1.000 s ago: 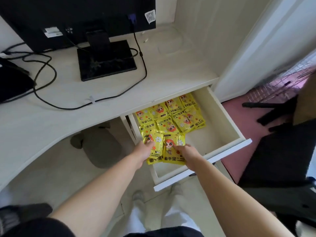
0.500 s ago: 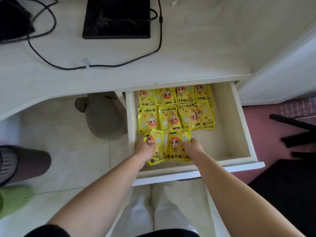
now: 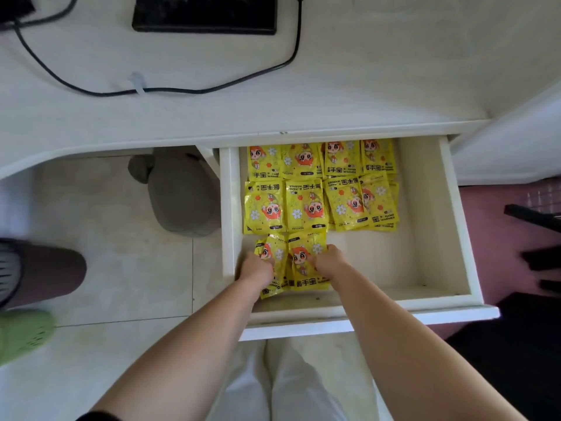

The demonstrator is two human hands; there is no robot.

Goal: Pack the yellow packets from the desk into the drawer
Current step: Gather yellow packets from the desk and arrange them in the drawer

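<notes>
The left grip [image 3: 256, 267] is holding the left packet [image 3: 275, 252], the right grip [image 3: 329, 262] is holding the right packet [image 3: 305, 259], in the drawer's [image 3: 458, 223] front left corner.

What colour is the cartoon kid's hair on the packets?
Orange, on all the packets; the head view shows it.

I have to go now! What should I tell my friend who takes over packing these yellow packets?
Left hand: grips the left front packet near the front of the drawer.
Right hand: grips the right front packet beside it.
Done: two rows of packets lie at the drawer's back.
Left: release these two as a third row. The visible part of the desk shows no packets, so check the rest.
</notes>
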